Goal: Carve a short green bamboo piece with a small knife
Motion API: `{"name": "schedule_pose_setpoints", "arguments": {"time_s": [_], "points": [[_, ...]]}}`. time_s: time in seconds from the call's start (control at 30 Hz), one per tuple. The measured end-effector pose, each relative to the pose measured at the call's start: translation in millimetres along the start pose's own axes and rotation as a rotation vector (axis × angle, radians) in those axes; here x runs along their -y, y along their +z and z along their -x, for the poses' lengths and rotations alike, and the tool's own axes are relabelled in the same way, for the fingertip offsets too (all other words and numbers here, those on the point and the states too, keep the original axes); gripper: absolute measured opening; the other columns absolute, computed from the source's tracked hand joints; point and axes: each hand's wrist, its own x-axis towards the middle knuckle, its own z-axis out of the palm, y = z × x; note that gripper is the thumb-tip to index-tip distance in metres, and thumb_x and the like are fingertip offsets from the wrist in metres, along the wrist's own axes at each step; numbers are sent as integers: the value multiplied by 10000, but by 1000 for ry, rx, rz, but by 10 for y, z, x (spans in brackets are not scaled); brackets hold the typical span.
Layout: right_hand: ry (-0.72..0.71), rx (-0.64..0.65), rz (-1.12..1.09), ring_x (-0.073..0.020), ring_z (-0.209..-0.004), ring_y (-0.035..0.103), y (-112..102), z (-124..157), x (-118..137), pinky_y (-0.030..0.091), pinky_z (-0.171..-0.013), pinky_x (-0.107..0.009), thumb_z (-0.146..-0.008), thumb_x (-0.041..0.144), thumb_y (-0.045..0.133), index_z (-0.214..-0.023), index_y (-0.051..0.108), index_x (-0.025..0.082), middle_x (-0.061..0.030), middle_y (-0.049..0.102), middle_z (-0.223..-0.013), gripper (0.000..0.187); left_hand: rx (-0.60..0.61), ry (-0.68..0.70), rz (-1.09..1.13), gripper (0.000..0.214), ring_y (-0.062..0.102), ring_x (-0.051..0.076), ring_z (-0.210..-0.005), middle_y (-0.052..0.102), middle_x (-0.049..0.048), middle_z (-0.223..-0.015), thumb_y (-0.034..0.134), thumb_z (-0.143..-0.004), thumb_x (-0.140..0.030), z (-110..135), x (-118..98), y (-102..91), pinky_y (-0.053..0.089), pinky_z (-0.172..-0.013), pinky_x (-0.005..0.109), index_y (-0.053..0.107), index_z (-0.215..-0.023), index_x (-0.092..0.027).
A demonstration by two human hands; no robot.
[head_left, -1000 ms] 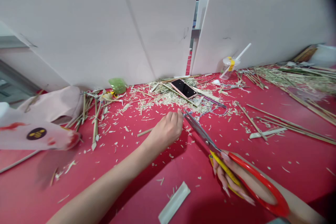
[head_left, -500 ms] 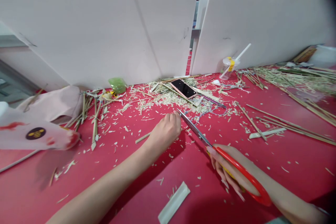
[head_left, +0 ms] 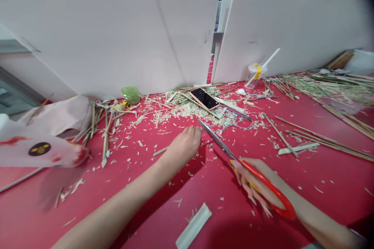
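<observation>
My left hand (head_left: pixel 187 141) is closed in front of the phone, its fingers curled and mostly hidden from me. A pale green stalk (head_left: pixel 160 151) sticks out on its left side, and a small tip shows at its right, by the blades. In my right hand (head_left: pixel 251 177) is a pair of scissors (head_left: pixel 217 140) with red and yellow handles. Their blades point away from me and up to the left, with the tips just beside my left fingers. I cannot tell whether the blades touch the stalk.
Shavings cover the red table (head_left: pixel 140 210) around a phone (head_left: pixel 204 99). A plastic cup (head_left: pixel 253 76) with a straw stands by the white panels (head_left: pixel 117 39). Loose stalks (head_left: pixel 324 138) lie right; a printed bag (head_left: pixel 58 151) and pink cloth (head_left: pixel 70 114) lie left. A pale strip (head_left: pixel 193 225) lies near me.
The scissors have shifted slightly, their handles moving a little left and up. The stalk end beside my left hand has moved slightly right and up with the hand.
</observation>
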Motion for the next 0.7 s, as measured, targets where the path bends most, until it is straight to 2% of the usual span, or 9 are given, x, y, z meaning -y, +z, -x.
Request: {"name": "schedule_pose_setpoints", "arguments": {"time_s": [0.1,0.17,0.23,0.33,0.4,0.5,0.57,0.7], "points": [[30,-75,-27,-132,-310,502,-101,-379,100,355,-273,-209,-833,695,464,-699,481,224,16,531,-459,490,6,-113,371,241,613,177,-694,631,78,-785,366,-972,-98,-12,36,-30,519,-699,323,591,-885,-98],[34,-137,-44,-114,-299,468,-172,-489,108,349,-280,-210,-820,680,509,-729,475,227,33,537,-489,463,-8,-186,656,324,582,150,-645,608,32,-726,328,-1015,-224,-20,53,-66,489,-678,298,587,-842,-134],[19,-256,-6,-104,-317,457,-249,-518,92,357,-309,-216,-775,634,616,-753,486,227,45,547,-517,428,13,-229,883,366,548,133,-616,574,-2,-682,317,-1019,-292,-25,64,-114,458,-652,276,597,-827,-156],[-71,-476,164,-145,-477,565,-371,-545,43,421,-429,-237,-698,540,743,-772,533,219,14,617,-607,390,73,-254,1078,339,495,121,-600,527,-21,-663,364,-997,-331,-27,75,-174,424,-612,258,606,-827,-166],[-117,-546,241,-187,-567,614,-444,-596,-6,437,-484,-258,-729,526,711,-802,556,223,-11,653,-652,348,91,-245,1153,319,473,115,-602,497,-29,-656,407,-980,-356,-28,83,-182,412,-602,253,605,-820,-164],[-88,-606,419,-227,-621,642,-523,-703,-97,435,-529,-287,-791,466,626,-849,574,225,-40,675,-686,253,99,-259,1218,304,469,109,-586,479,-38,-625,451,-963,-374,-34,97,-139,412,-592,252,596,-797,-165],[-45,-643,625,-260,-679,662,-549,-767,-159,434,-575,-307,-790,409,607,-868,581,212,-69,688,-734,213,118,-289,1297,280,504,106,-580,533,-27,-647,469,-955,-369,-40,101,-101,436,-584,255,573,-794,-166],[-41,-560,932,-292,-752,672,-532,-833,-246,415,-599,-312,-804,395,617,-898,565,190,-115,696,-820,231,196,-340,1552,141,606,106,-592,635,5,-773,487,-953,-292,-47,74,-113,506,-583,265,503,-881,-172]]}}
